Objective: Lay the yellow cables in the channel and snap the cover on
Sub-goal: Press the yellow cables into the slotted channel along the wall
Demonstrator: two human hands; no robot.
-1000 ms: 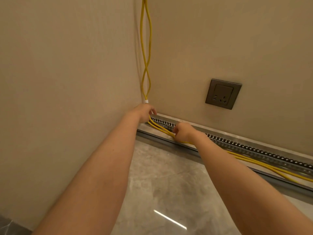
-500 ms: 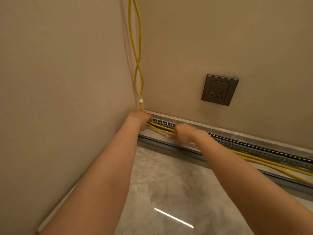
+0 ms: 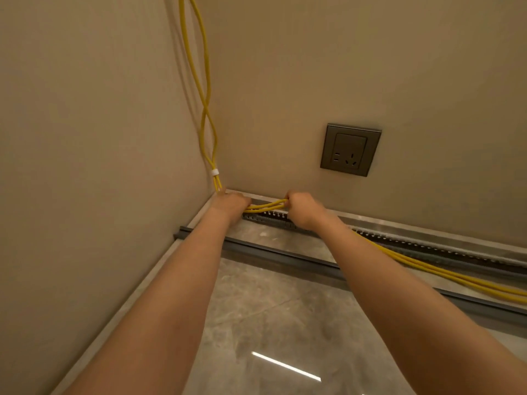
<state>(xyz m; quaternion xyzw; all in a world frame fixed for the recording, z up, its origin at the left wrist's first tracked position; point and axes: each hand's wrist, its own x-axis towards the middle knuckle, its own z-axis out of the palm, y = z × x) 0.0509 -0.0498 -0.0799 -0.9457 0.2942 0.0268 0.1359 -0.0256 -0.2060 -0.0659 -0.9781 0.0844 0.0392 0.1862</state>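
Nearest is the glossy grey stone-patterned floor, with both bare forearms reaching out over it toward the room corner. Across the floor, parallel to the far wall, lies the long dark grey cover strip, not yet fitted. Just behind it, at the wall's foot, runs the silvery metal channel with its dark row of comb-like teeth. Its long axis goes left to right from the corner.

The hands are apart, both at the channel's corner end. The left hand sits right in the corner, fingers folded over the bend of the thin yellow cables; whether it grips or merely presses them is hidden. The right hand, a little way along, is closed in a fist round the same cables and holds a short span raised above the teeth. To the right of that fist the cables slant forward out of the channel and lie on the floor, toward the cover strip. The unlaid length therefore lies rightward along the channel's axis, so the right hand looks the nearer one to work along it.

Beyond, the cables climb the corner, bound by a small white tie. A dark grey square wall socket sits on the beige wall.
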